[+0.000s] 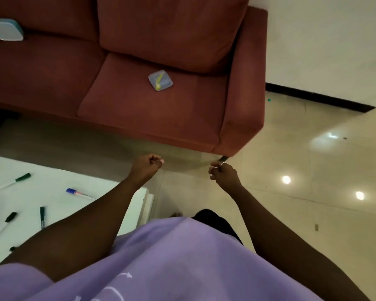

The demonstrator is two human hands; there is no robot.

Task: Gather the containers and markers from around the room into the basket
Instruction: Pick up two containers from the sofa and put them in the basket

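A: Where is the small clear container (160, 80) sitting?

B: It is lying flat on the right seat cushion of the red sofa (243, 88), toward the far side of the seat, with a yellow clip running across its lid. It is sitting far from both hands and a little left of the gap between them.

A: Which hand is looking nearer?

B: The left hand (148, 165) is hanging almost straight below it in the view, so it is looking the nearer; the right hand (223, 172) is sitting off to the right, near the sofa's corner leg.

A: Are the hands carrying anything?

B: The left one is clenching into a loose fist with nothing showing in it. The right one is curling its fingers too; whether it is pinching something small cannot be told.

A: What else is waiting?

B: A pale blue-lidded container (6, 29) is resting far left against the back cushions. Nearer, on the white bench (57, 181) at the left, markers are lying scattered, among them a blue-capped marker (79, 193) and a green-capped marker (13, 181), their long axes pointing different ways.

A: And the basket?

B: It is not showing in this view.
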